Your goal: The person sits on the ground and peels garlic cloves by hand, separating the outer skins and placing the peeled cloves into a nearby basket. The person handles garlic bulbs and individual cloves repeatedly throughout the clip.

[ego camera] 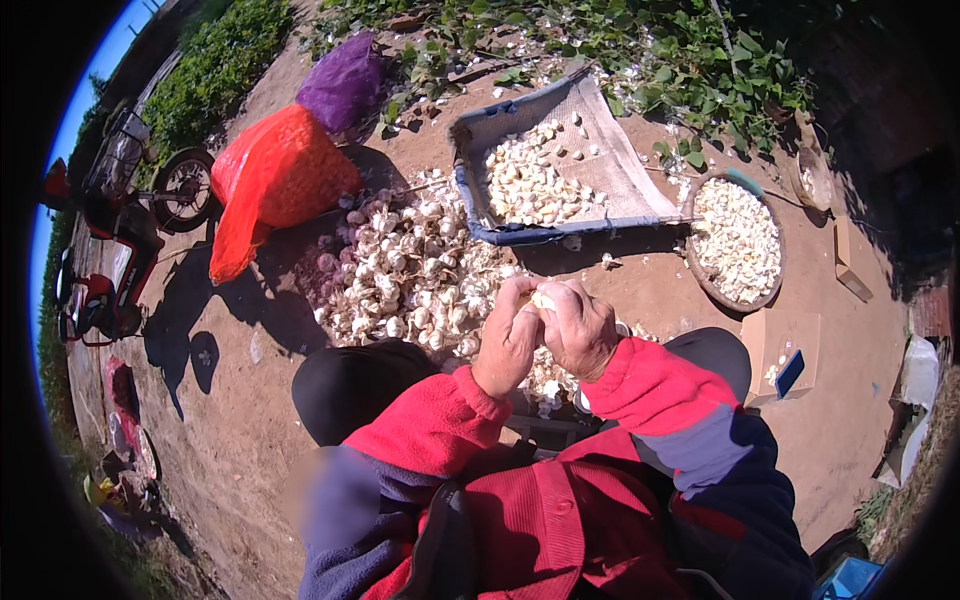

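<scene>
In front of my body, my left hand (504,341) and my right hand (583,328) meet at the fingertips. Between them they pinch a pale garlic piece (543,301), mostly covered by the fingers. Just beyond, a heap of garlic bulbs (420,274) with loose skins spreads over the ground, the nearest part lying between my knees. Past the heap, a blue-rimmed tray (517,237) lined with woven sacking holds many peeled garlic cloves (532,184). A round basket (703,279) to its right is filled with more pale cloves (739,240).
A full orange mesh sack (292,169) and a purple mesh sack (345,82) stand at the far left. By my right knee is a cardboard box (787,337) with a dark blue flat object (790,373). A scooter (112,277) is left; leafy vines (675,75) grow behind.
</scene>
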`<state>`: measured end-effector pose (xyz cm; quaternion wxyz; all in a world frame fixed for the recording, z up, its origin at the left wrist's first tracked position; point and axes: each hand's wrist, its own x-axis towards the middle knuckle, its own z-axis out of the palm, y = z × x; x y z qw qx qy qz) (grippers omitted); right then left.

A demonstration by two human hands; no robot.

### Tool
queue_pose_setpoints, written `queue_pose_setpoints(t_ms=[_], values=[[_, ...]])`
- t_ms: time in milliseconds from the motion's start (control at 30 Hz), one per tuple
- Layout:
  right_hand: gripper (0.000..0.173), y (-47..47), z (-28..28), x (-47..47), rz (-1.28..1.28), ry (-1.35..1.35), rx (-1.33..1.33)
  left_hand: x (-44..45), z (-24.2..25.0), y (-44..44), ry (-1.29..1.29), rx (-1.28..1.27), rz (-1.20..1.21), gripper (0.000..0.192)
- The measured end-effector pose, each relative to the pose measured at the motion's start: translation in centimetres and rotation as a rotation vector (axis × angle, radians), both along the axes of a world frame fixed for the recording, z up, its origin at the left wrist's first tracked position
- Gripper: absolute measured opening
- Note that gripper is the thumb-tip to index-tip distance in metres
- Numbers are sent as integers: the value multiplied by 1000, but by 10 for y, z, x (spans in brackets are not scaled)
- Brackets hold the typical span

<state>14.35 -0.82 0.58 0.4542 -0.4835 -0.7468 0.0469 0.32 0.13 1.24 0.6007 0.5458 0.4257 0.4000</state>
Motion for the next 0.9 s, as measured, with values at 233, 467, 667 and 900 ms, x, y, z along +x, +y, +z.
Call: queue_pose_setpoints(t_ms=[233,467,667,900], values=[[15,1,-7,-1,-21,146,-168,7,-4,-1,-41,-71,38,28],[20,11,4,11,89,433,-467,0,7,10,-530,-609,-2,26],[27,12,19,29,264,1080,-1036,-5,9,16,-667,-782,-85,19],[23,10,20,21,94,866,-763,-9,5,20,-216,-332,-62,19]])
